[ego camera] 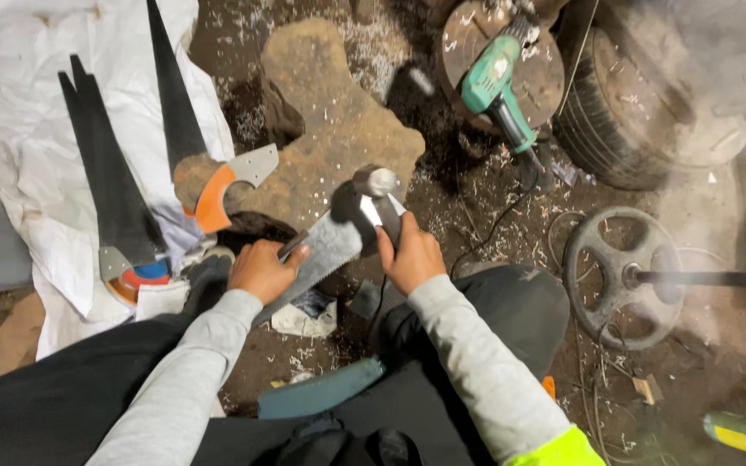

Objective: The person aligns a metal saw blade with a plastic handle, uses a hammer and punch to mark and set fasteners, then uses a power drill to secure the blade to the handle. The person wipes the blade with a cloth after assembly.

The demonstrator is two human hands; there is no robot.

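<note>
My left hand (pixel 260 269) grips the near end of a flat grey metal blade (pixel 328 250) that slants up to the right onto a small dark anvil (pixel 356 207). My right hand (pixel 409 257) is closed around the handle of a hammer, whose round steel head (pixel 376 181) rests at the blade's far end on the anvil. Both arms wear grey sleeves. My dark-trousered legs frame the bottom of the view.
Finished saws with long dark tapered blades (pixel 114 173) and orange-blue handles (pixel 212 197) lie on white sheeting (pixel 19 155) at left. A green angle grinder (pixel 496 85) rests on a round disc at top. A tyre (pixel 623 112), a steering wheel (pixel 619 276) and metal shavings lie right.
</note>
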